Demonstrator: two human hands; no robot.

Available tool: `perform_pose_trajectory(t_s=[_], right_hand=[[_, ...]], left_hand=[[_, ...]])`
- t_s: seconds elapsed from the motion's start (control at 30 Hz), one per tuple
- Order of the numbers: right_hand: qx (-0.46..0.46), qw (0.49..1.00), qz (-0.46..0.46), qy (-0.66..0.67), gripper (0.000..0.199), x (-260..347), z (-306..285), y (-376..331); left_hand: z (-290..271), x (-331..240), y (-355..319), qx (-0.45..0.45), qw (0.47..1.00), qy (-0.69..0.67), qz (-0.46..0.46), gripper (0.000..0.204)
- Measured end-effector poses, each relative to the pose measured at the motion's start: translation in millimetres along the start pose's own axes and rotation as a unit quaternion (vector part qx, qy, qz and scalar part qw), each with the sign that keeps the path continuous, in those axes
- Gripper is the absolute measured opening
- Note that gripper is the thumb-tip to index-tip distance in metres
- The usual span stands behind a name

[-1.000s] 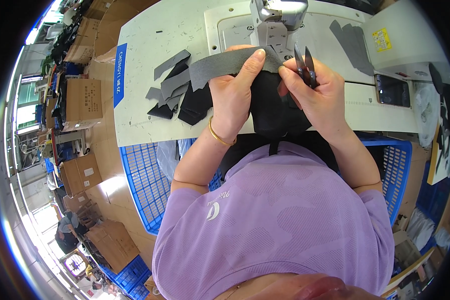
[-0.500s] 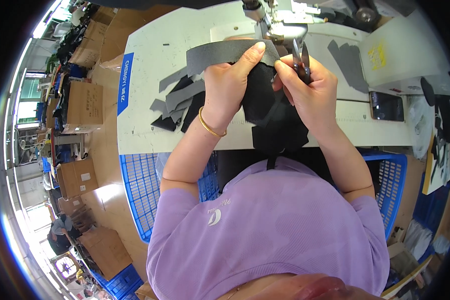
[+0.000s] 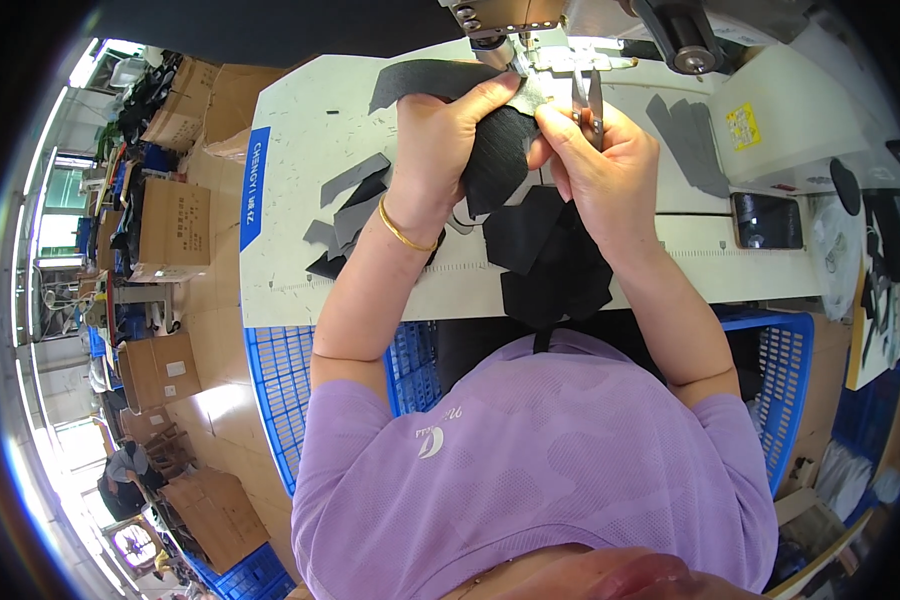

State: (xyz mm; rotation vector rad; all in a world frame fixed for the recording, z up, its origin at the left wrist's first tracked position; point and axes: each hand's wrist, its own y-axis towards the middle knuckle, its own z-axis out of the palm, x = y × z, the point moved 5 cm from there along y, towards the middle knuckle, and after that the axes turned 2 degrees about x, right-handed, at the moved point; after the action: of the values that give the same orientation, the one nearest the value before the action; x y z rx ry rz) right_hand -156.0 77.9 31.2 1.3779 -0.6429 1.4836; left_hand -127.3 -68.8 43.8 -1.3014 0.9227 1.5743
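My left hand is closed on a dark grey and black fabric piece, its thumb pressing on top close to the sewing machine's needle area. One strip-like end of the piece sticks out to the left, and a black part hangs below the fingers. My right hand has a pair of small scissors tucked in it, blades upward and slightly apart. Its thumb and forefinger meet at the fabric's right edge, where a paler grey face shows. Below the hands, several black fabric pieces lie over the table's front edge.
The sewing machine stands at the far side of the white table. Grey fabric strips and a phone lie at right; more scraps lie at left. Blue crates sit below the table edge.
Both hands have shifted slightly left with the fabric, which has tilted to show a paler face by the left thumb. The black pieces below now lie apart from the held one.
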Motion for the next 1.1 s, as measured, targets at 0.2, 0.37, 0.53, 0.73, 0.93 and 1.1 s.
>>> perform_pose_trajectory(t_s=[0.2,0.37,0.53,0.73,0.93,1.1], right_hand=[[-0.001,1.000,-0.001,-0.023,0.020,0.9,0.3,0.4],[-0.012,0.999,-0.008,-0.043,0.023,2.7,-0.2,2.1],[0.005,0.996,-0.017,-0.088,0.016,2.1,3.0,1.6],[0.012,1.000,-0.002,0.001,0.026,-2.7,-3.8,-6.2],[0.031,0.997,0.019,0.066,0.027,-6.0,-7.5,-3.6],[0.042,0.998,0.002,0.056,0.024,-5.2,-1.3,-0.3]], left_hand=[[-0.3,-2.1,-1.6,-0.006,1.000,-0.005,-0.030,0.016],[-0.4,-4.9,4.8,0.004,1.000,-0.002,0.009,0.014],[-6.5,1.1,9.3,0.041,0.999,-0.016,0.016,0.015],[-6.9,-6.1,7.5,0.086,0.996,0.030,0.017,0.020],[-9.2,0.8,7.7,0.143,0.989,-0.001,-0.034,0.024],[-10.0,2.8,9.0,0.154,0.987,-0.008,-0.037,0.023]])
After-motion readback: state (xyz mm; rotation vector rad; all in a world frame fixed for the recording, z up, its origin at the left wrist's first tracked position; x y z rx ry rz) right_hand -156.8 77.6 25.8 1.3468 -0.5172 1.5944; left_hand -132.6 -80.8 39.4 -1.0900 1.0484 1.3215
